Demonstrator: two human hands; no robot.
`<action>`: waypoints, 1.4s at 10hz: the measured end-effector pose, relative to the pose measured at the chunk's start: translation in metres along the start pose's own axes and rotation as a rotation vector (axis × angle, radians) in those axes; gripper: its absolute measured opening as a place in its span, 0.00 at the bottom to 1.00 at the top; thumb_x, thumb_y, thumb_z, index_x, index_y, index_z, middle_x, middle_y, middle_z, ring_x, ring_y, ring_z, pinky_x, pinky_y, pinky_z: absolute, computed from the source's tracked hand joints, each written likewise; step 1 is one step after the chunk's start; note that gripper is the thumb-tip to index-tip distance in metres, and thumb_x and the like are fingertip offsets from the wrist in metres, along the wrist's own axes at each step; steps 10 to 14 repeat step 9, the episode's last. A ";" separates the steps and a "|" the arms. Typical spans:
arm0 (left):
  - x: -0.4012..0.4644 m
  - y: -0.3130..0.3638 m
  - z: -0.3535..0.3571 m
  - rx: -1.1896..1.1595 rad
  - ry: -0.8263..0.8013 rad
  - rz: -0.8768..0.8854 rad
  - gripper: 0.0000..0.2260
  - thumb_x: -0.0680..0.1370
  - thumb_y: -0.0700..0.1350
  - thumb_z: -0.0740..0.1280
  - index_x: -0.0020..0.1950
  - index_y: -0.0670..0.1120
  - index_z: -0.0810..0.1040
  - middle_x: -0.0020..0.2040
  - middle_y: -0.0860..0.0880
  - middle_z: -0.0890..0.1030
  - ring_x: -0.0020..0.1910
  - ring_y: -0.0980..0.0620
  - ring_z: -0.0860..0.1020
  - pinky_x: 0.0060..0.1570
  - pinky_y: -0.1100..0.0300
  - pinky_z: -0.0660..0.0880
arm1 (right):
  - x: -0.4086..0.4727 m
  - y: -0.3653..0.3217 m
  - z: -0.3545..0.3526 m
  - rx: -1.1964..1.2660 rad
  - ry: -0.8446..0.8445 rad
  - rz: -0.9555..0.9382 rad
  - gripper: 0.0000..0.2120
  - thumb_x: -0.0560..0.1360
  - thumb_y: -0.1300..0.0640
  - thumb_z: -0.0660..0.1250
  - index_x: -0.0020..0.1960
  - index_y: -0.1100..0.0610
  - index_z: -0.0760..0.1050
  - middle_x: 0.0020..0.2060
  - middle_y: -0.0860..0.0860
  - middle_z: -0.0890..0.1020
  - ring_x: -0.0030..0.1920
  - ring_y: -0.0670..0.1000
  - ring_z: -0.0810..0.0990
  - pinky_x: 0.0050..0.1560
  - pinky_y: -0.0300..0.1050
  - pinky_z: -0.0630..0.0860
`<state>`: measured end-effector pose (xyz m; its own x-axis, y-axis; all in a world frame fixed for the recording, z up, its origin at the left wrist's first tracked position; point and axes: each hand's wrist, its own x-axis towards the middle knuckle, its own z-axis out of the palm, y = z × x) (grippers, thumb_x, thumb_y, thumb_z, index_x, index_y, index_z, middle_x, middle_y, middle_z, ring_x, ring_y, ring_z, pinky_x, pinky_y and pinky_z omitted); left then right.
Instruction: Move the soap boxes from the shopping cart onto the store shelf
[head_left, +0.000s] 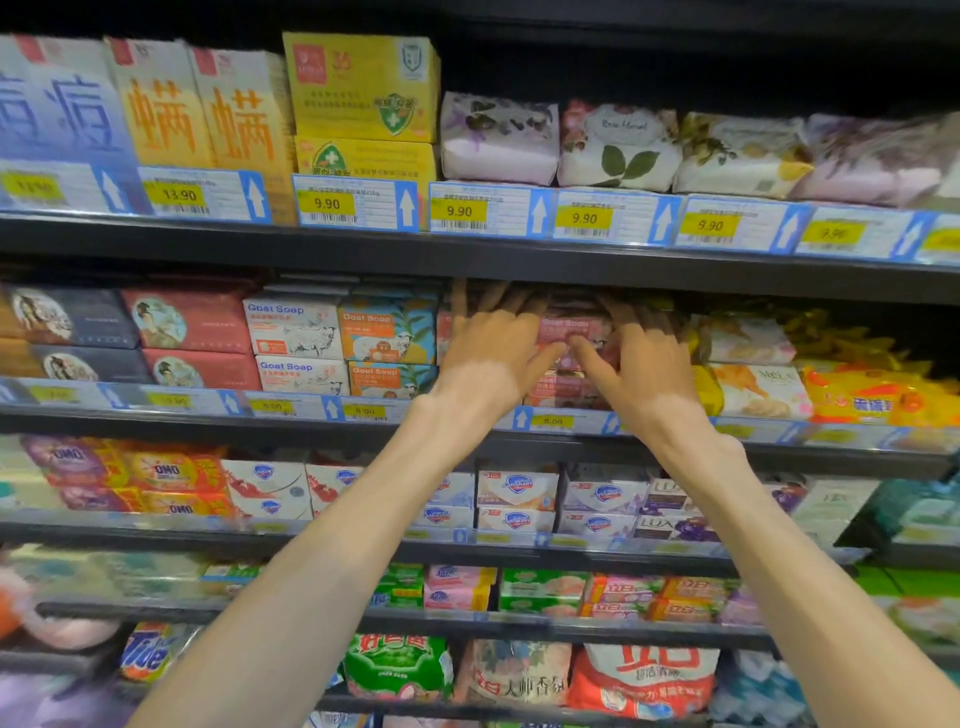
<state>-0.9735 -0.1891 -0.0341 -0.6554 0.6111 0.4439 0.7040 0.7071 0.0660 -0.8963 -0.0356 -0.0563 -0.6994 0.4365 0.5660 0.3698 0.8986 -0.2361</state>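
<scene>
Both hands reach onto the second shelf (467, 415) from the top, and the pink soap boxes (576, 332) serve as the landmark for everything here. The left hand (493, 353) lies against the left side of the pink soap boxes, fingers spread and pointing into the shelf, thumb angled toward the front face of the top box. The right hand (639, 364) lies against their right side in the same way, its thumb meeting the left thumb in front of the box. Both hands are open with splayed fingers, pressed flat to the stack; whether either truly grips a box cannot be told, since motion blur smears the fingers.

The pink soap boxes sit stacked between the two hands, on the shelf and just behind its price rail. They are rectangular cartons, pink to dusty red, with "Goat Soap" lettering faintly legible on the top one and another box of the same kind beneath it.

Just left of the pink soap boxes stand the orange-and-blue Goat Soap boxes (387, 332), and further left the white Goat Soap boxes (293, 330), each stacked two high. Right of the pink soap boxes lie pale wrapped soaps (753, 364). Below the pink soap boxes, a yellow price tag (551, 421) reads 8.00.
</scene>
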 end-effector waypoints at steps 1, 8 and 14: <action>-0.002 0.001 -0.002 -0.048 0.005 -0.025 0.21 0.82 0.62 0.59 0.59 0.46 0.78 0.57 0.45 0.82 0.61 0.41 0.77 0.62 0.46 0.68 | 0.000 0.001 0.000 -0.002 0.007 -0.006 0.31 0.76 0.30 0.56 0.50 0.59 0.77 0.42 0.58 0.82 0.48 0.62 0.78 0.48 0.53 0.71; -0.061 -0.013 0.003 0.015 0.237 0.130 0.26 0.81 0.59 0.60 0.76 0.48 0.69 0.73 0.50 0.73 0.77 0.47 0.63 0.76 0.36 0.51 | -0.032 -0.011 -0.021 -0.072 0.066 -0.332 0.27 0.78 0.39 0.61 0.69 0.56 0.71 0.60 0.54 0.77 0.61 0.57 0.73 0.65 0.55 0.69; -0.080 -0.016 -0.004 0.021 0.168 0.075 0.27 0.82 0.60 0.58 0.78 0.49 0.65 0.76 0.49 0.69 0.79 0.47 0.60 0.76 0.35 0.51 | -0.036 -0.020 -0.035 -0.053 -0.004 -0.310 0.29 0.77 0.39 0.60 0.72 0.55 0.69 0.65 0.54 0.77 0.66 0.58 0.72 0.69 0.55 0.68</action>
